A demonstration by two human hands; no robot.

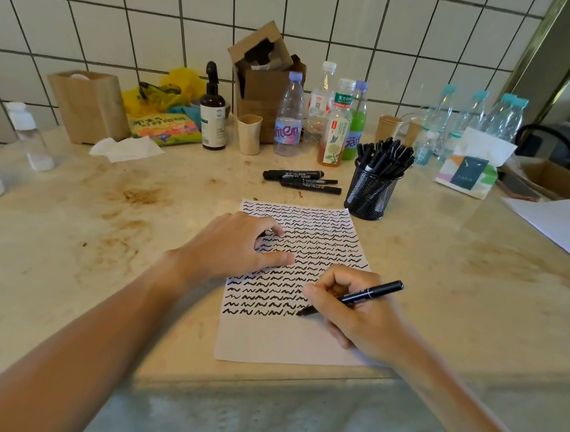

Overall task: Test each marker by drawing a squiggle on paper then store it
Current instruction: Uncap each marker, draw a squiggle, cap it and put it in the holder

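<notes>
Marker test sheet, worktop (443,262) — in use.
Right hand (354,310) gripped black marker (355,298), tip apparently touching paper (284,342) at last squiggle row; left hand (233,246) lay flat, fingers relaxed, pressing sheet. Mesh holder (370,195) of markers beyond — three loose markers (301,180) beside.

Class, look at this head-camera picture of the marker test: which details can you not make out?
- Marker's cap: unseen; left hand may hide it.
- Count in mesh pen holder: markers overlap.
- Print on three loose markers: too small.
- Squiggles on paper under right hand holding marker: covered.
</notes>
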